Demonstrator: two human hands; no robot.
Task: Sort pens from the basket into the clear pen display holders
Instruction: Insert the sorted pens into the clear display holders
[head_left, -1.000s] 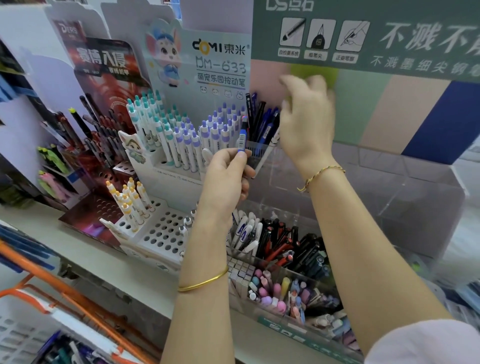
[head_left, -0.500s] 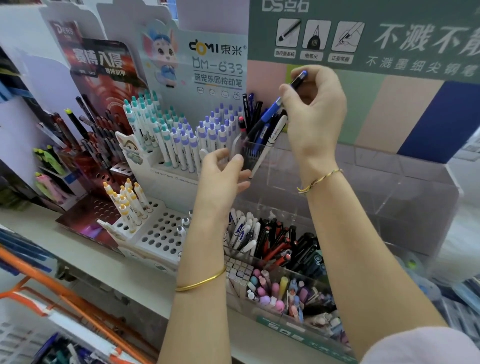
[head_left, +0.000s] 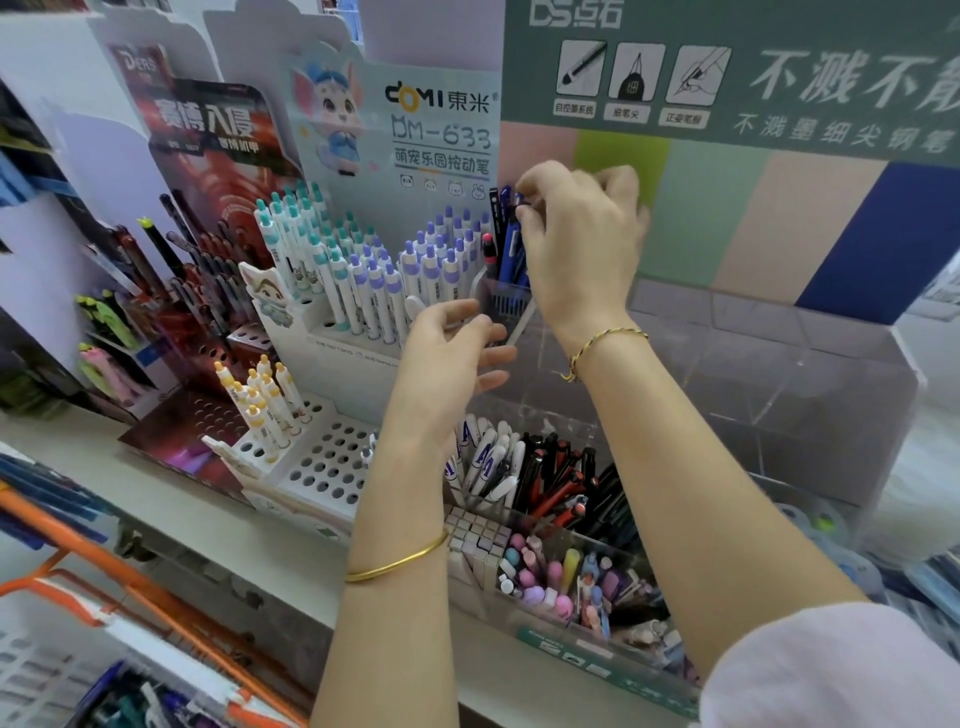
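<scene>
Down from its raised position, pinches dark blue plastic pen by its top with right hand, seating it upright in clear plastic pen holder among like pens, left hand slack-fingered and empty just beside, likely steadying.

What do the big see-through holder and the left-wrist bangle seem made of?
The see-through holder is likely acrylic or similar hard plastic, glossy: its walls are clear and its edges catch light. The bangle looks like polished gold-coloured metal, with a smooth shine.
</scene>
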